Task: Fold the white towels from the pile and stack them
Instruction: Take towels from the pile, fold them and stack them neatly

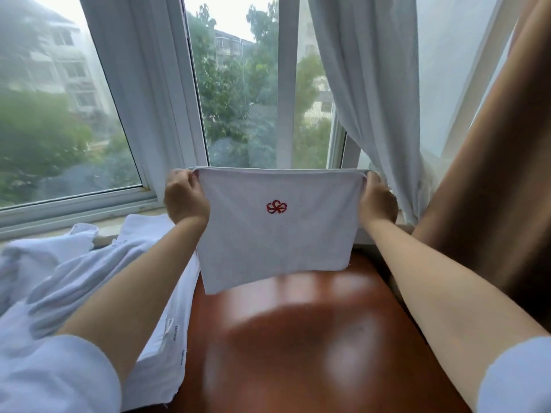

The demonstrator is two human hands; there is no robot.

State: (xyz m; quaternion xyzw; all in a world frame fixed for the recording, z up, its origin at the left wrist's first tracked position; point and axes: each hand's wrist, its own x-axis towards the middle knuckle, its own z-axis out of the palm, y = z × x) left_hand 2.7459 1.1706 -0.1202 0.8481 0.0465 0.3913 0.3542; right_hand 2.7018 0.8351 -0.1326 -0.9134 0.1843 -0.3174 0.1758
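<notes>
The white towel (pixel 275 231) hangs upright above the wooden table (pixel 298 338), long axis horizontal, its top corners pinched equally near by left hand (pixel 186 198) and right hand (pixel 377 201), spread apart.

Both forearms are bare from wrist to near the elbow. The left hand (pixel 185 198) and right hand (pixel 378 201) wear no rings, watch or gloves. White sleeves (pixel 56 374) sit pushed up at the near corners, loosely bunched.

White towel (pixel 277 231) aloft, pile (pixel 89 263) leftward
</notes>
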